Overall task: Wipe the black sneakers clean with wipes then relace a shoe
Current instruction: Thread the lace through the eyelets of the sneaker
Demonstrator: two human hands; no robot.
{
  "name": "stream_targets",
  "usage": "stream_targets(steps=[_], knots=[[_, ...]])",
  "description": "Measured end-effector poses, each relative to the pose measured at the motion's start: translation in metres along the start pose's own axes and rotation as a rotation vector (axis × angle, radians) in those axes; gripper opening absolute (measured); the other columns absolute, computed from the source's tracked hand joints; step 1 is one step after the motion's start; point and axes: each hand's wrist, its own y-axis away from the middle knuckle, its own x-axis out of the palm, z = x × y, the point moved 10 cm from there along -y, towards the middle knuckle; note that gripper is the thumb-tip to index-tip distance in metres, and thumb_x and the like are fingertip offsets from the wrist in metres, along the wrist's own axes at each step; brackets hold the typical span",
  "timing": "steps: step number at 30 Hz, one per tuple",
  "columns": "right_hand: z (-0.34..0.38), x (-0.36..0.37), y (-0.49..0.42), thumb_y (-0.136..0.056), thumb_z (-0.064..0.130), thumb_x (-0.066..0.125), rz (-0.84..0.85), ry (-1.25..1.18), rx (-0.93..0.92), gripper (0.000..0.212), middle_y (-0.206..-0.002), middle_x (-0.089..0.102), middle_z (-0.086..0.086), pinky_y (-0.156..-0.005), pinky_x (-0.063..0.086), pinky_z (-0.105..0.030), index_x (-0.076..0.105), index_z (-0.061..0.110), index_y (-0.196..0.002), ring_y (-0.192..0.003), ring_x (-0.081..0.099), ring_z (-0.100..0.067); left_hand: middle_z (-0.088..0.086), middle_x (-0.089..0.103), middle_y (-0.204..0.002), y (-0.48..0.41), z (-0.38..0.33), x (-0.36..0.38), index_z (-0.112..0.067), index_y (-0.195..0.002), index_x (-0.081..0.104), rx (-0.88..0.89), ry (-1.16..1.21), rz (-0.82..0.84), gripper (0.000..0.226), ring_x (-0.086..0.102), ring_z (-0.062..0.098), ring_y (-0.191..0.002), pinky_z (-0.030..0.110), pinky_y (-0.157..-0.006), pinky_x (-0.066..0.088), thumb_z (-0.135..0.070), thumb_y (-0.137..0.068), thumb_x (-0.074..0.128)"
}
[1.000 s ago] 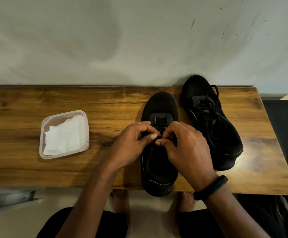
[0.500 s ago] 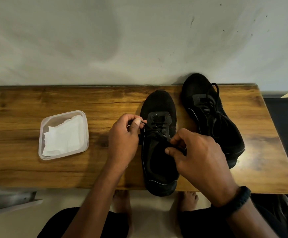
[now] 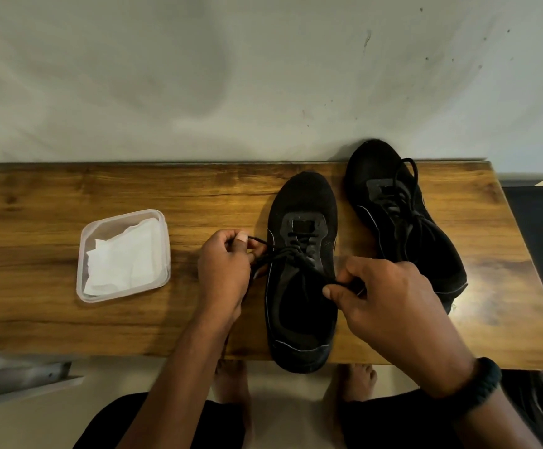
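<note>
Two black sneakers stand on a wooden table (image 3: 69, 322). The near sneaker (image 3: 301, 312) points away from me, its heel over the table's front edge. Its black lace (image 3: 291, 254) is stretched across the eyelets. My left hand (image 3: 223, 270) pinches one lace end just left of this shoe. My right hand (image 3: 390, 303) pinches the other end at the shoe's right side. The second sneaker (image 3: 403, 222) lies to the right, laced, its toe touching the wall.
A clear plastic tub (image 3: 123, 256) with white wipes (image 3: 124, 257) sits left of my hands. A pale wall (image 3: 231, 76) runs along the table's far edge. The table ends at right (image 3: 522, 254). My bare feet (image 3: 231, 380) show below the front edge.
My hands have moved apart from the middle of the shoe, left hand to the left and right hand to the right and nearer, pulling the lace ends outward and taut.
</note>
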Motion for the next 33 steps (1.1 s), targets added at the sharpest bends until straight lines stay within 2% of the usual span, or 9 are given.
stream_targets(steps=[5, 10, 15, 18, 21, 23, 25, 29, 33], knots=[[0.009, 0.001, 0.004, -0.09, 0.053, 0.063, 0.038, 0.036, -0.034, 0.024, -0.066, 0.057, 0.012, -0.055, 0.037, -0.016, 0.058, 0.032, -0.079, -0.063, 0.056, -0.004, 0.006, 0.075, -0.104, 0.002, 0.004, 0.003, -0.017, -0.11, 0.067, -0.092, -0.06, 0.133, 0.018, 0.074, 0.018, -0.093, 0.032, -0.067, 0.06, -0.028, -0.105, 0.053], [0.029, 0.006, 0.007, -0.089, 0.064, 0.046, 0.085, 0.053, -0.146, 0.032, -0.071, 0.055, 0.016, -0.057, 0.04, -0.016, 0.06, 0.035, -0.092, -0.069, 0.056, -0.002, 0.002, 0.076, -0.085, 0.006, -0.004, -0.002, -0.016, -0.103, 0.073, -0.154, -0.172, 0.377, 0.039, 0.065, 0.01, -0.064, 0.022, -0.051, 0.047, -0.051, -0.097, 0.057], [0.032, 0.017, 0.011, -0.1, 0.061, 0.035, 0.179, 0.22, -0.148, 0.039, -0.077, 0.051, 0.013, -0.057, 0.036, -0.019, 0.063, 0.034, -0.105, -0.076, 0.052, -0.006, -0.004, 0.071, -0.075, 0.0, -0.023, -0.015, -0.014, -0.097, 0.077, -0.022, -0.108, 0.41, 0.027, 0.061, 0.007, -0.066, 0.022, -0.059, 0.048, -0.037, -0.087, 0.068], [0.028, 0.022, 0.01, -0.094, 0.071, 0.031, 0.206, 0.218, -0.124, 0.051, -0.07, 0.05, 0.012, -0.059, 0.042, -0.021, 0.064, 0.032, -0.093, -0.074, 0.056, -0.006, -0.003, 0.075, -0.08, -0.004, -0.039, -0.02, -0.019, -0.097, 0.076, 0.099, 0.071, 0.285, 0.017, 0.068, 0.008, -0.075, 0.025, -0.064, 0.055, -0.031, -0.086, 0.071], [0.027, -0.001, 0.008, -0.091, 0.078, 0.027, -0.057, 0.117, -0.145, 0.062, -0.052, 0.044, 0.011, -0.048, 0.038, -0.022, 0.048, 0.028, -0.06, -0.05, 0.048, -0.004, -0.003, 0.078, -0.087, 0.003, -0.057, -0.015, -0.022, -0.101, 0.074, 0.258, 0.115, 0.213, 0.01, 0.07, 0.007, -0.082, 0.023, -0.068, 0.059, -0.02, -0.094, 0.067], [0.029, -0.029, 0.011, -0.096, 0.068, 0.042, -0.313, -0.013, -0.174, 0.053, -0.051, 0.039, 0.013, -0.047, 0.03, -0.018, 0.045, 0.029, -0.06, -0.046, 0.042, -0.002, -0.005, 0.078, -0.086, 0.01, -0.07, -0.014, -0.023, -0.101, 0.073, 0.368, 0.131, 0.169, 0.011, 0.07, 0.008, -0.083, 0.023, -0.07, 0.059, -0.016, -0.096, 0.066], [0.03, -0.044, 0.01, -0.096, 0.049, 0.056, -0.49, -0.13, -0.227, 0.028, -0.068, 0.052, 0.016, -0.052, 0.039, -0.019, 0.062, 0.029, -0.078, -0.06, 0.05, 0.0, -0.005, 0.078, -0.087, 0.02, -0.084, -0.012, -0.024, -0.101, 0.074, 0.492, 0.094, 0.141, 0.012, 0.072, 0.01, -0.085, 0.023, -0.07, 0.058, -0.016, -0.096, 0.067], [0.035, -0.019, -0.029, -0.091, 0.034, 0.068, -0.352, -0.345, -0.256, 0.036, -0.112, 0.066, 0.007, -0.084, 0.056, -0.031, 0.068, 0.018, -0.124, -0.102, 0.062, -0.007, -0.008, 0.076, -0.095, 0.046, -0.107, 0.005, -0.022, -0.105, 0.073, 0.697, -0.057, 0.2, 0.014, 0.072, 0.005, -0.092, 0.015, -0.075, 0.054, -0.014, -0.095, 0.069], [0.039, -0.004, -0.035, -0.093, 0.019, 0.069, -0.33, -0.46, -0.255, 0.012, -0.093, 0.072, 0.009, -0.073, 0.058, -0.03, 0.073, 0.015, -0.104, -0.086, 0.067, -0.005, -0.009, 0.076, -0.097, 0.05, -0.102, 0.015, -0.021, -0.109, 0.074, 0.723, -0.151, 0.231, 0.015, 0.073, 0.012, -0.086, 0.022, -0.074, 0.057, -0.019, -0.096, 0.068]])
